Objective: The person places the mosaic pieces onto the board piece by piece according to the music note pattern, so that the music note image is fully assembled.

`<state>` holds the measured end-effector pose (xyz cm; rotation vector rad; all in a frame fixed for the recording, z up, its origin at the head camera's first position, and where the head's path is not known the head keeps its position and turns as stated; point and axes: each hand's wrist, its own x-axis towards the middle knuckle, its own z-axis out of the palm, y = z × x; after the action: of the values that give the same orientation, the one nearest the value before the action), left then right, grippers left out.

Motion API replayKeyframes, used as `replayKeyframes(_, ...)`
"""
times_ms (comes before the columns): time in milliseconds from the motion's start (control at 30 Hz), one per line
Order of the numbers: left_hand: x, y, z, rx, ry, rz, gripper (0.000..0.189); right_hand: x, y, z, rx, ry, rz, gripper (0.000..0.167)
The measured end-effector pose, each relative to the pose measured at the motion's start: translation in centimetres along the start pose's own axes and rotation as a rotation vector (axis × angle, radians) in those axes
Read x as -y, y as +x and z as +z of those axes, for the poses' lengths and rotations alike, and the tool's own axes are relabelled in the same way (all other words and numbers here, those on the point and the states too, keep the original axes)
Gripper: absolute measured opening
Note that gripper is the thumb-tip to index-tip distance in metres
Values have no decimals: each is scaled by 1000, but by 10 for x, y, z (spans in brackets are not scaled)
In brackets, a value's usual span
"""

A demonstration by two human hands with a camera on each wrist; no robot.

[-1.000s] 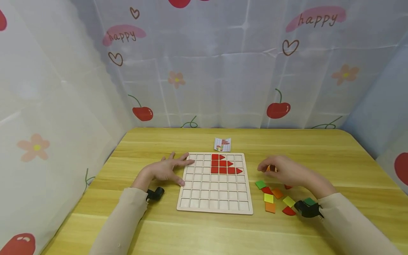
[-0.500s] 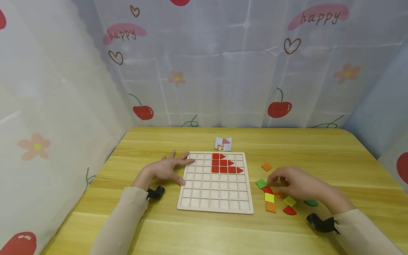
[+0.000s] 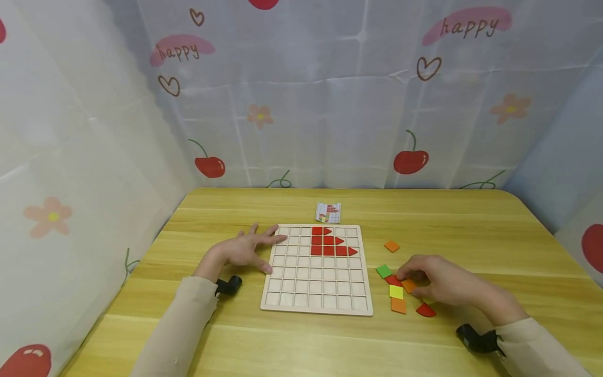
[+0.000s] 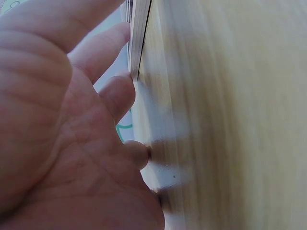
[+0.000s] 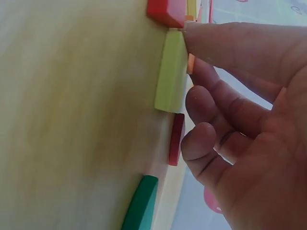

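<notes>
- A pale wood-grain table (image 3: 311, 343) stands against a printed sheet (image 3: 306, 131) of cherries, hearts and "happy"
- On the table lies a gridded board (image 3: 316, 273), red pieces (image 3: 328, 250) set in its upper rows; a small card (image 3: 327, 213) sits just beyond
- The left hand (image 3: 241, 251) spreads wide at the board's left edge
- The right hand (image 3: 440, 280) curves narrowly over an orange tile (image 3: 409, 285) right of the board; whether it's pinched, I can't tell
- The right wrist view shows a dark green piece (image 5: 140, 206), hidden from the head view
- A second ago that hand hovered over the lone orange tile (image 3: 392, 246), now uncovered
</notes>
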<state>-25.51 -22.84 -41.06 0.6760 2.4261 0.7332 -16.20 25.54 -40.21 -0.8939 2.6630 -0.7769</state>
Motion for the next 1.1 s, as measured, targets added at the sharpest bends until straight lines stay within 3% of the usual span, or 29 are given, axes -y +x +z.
replayKeyframes(267,-1,1,0,6,-7,-10,89,1,2,0,-25,16,16,24)
replayKeyframes(367,-1,1,-1,5,-11,-12,89,1,0,-2,-36,-27,-4,27)
replayKeyframes(600,-2,1,-1,0,-15,-1,89,0,-6,-4,22,-68,-65,26)
replayKeyframes(833,-1,0,-1,1,-3,3,89,5,-9,-1,86,-37,10,28)
replayKeyframes(1100,-1,-1,0,-1,-10,-5,89,9,-7,3,54,-80,5,26)
